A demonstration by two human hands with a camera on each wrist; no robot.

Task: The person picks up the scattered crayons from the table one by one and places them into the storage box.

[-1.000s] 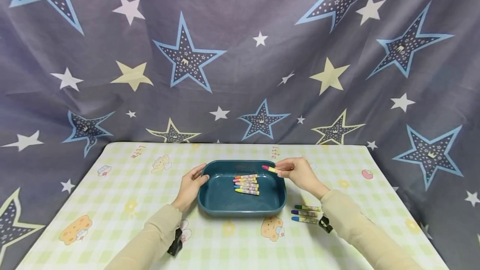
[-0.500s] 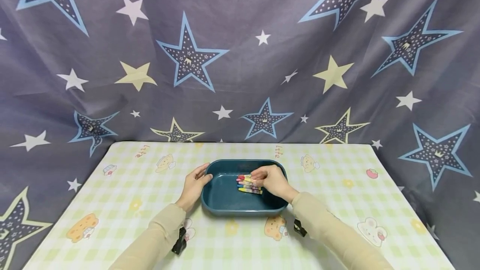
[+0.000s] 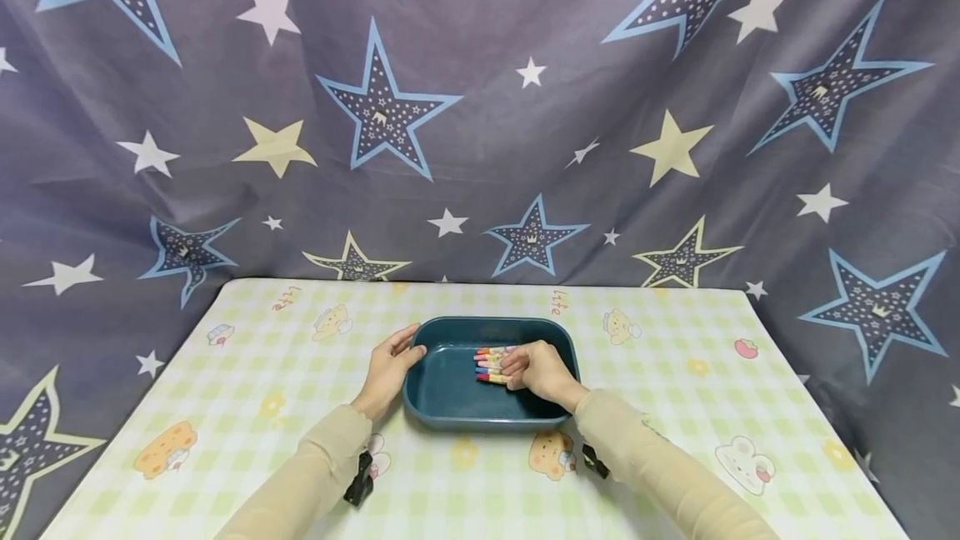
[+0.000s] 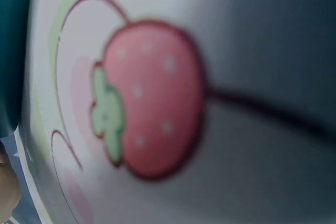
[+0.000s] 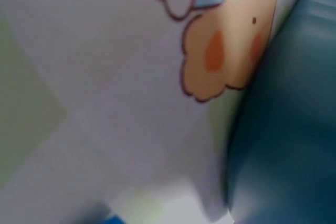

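A deep teal tray [image 3: 491,423] with rounded corners stands on the table. My left hand [image 3: 386,373] grips its left end, thumb over the rim and fingers along the outside wall. Inside it, several crayons [image 3: 489,359] lie side by side in a row, paper-wrapped, with orange, pink and blue tips showing. My right hand [image 3: 542,372] reaches in over the right rim and pinches a magenta-tipped crayon [image 3: 491,377] at the near side of the row. Its fingers cover the right ends of the crayons. In the right wrist view, the tray's outer wall [image 5: 294,129] fills the right side.
A checked cloth [image 3: 262,357] with cartoon prints covers the table. A blue tip [image 5: 113,220] shows at the bottom edge of the right wrist view; the right sleeve [image 3: 645,448] covers that area from above. A grey star-patterned curtain [image 3: 480,148] hangs behind.
My right hand has carried the magenta crayon from above the tray's far right corner down to the row's near side. The left hand stays on the rim.
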